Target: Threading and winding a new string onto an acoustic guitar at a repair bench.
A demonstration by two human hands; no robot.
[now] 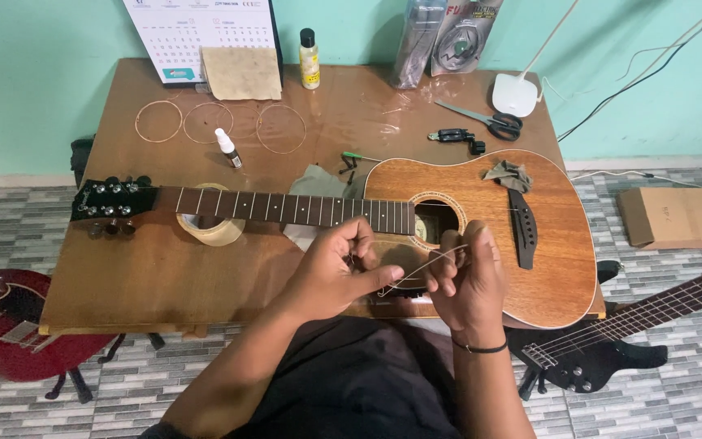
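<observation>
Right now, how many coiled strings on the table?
3. All lie in a row near the table's far left edge: left coil, middle coil, right coil. More may be inside the packets at the back.

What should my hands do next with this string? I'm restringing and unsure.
Probably carry the string end to the bridge: both the left hand and right hand pinch it over the acoustic guitar, whose fretboard appears unstrung.

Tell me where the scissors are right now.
In the head view, the scissors lie on the far right part of the wooden table, just left of the white lamp base and beyond the acoustic guitar body.
</observation>
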